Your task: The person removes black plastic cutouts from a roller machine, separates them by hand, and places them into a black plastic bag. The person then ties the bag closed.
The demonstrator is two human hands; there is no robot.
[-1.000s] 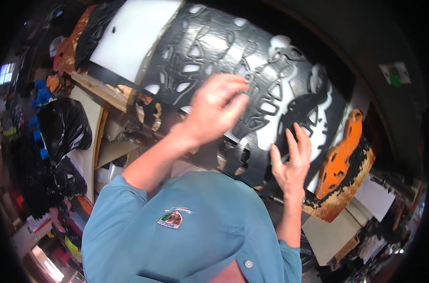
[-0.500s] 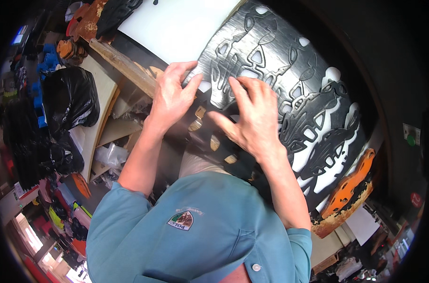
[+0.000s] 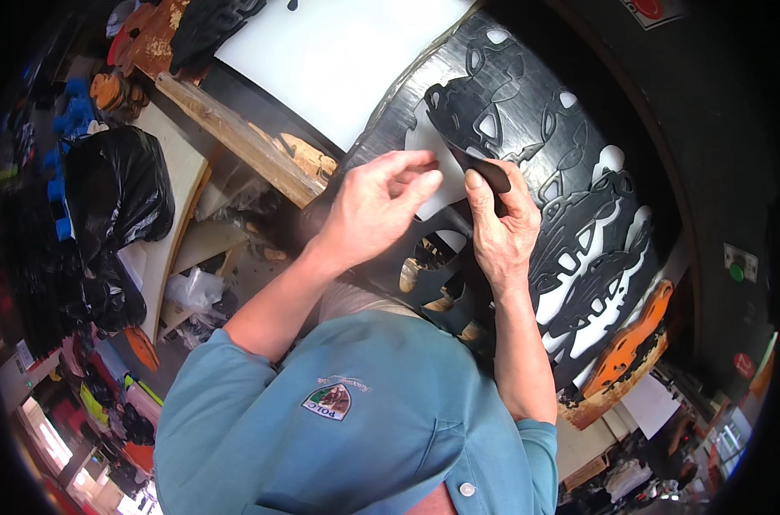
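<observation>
My right hand (image 3: pixel 503 221) is closed on the near edge of a black cut-out piece (image 3: pixel 469 142), thin and flexible. That edge curls up, thumb on one side and fingers on the other. Below it lies a black die-cut sheet (image 3: pixel 527 94) with curved slots and holes, and a white surface shows through the raised part. My left hand (image 3: pixel 381 202) hovers just left of the piece, its fingers half bent and the thumb slightly apart from them, with nothing visible between them. Part of the piece is hidden behind my right fingers.
A white board (image 3: pixel 338 60) lies at the far left of the sheet. A wooden bar (image 3: pixel 235 137) runs beside it. An orange shaped form (image 3: pixel 634 339) stands at the right edge. Black plastic bags (image 3: pixel 124 184) hang at the left; a green button (image 3: pixel 737 273) is at the far right.
My right hand has moved right and taken hold of the black piece, whose edge now curls upward. My left hand has moved right and nearer, off the sheet's corner.
</observation>
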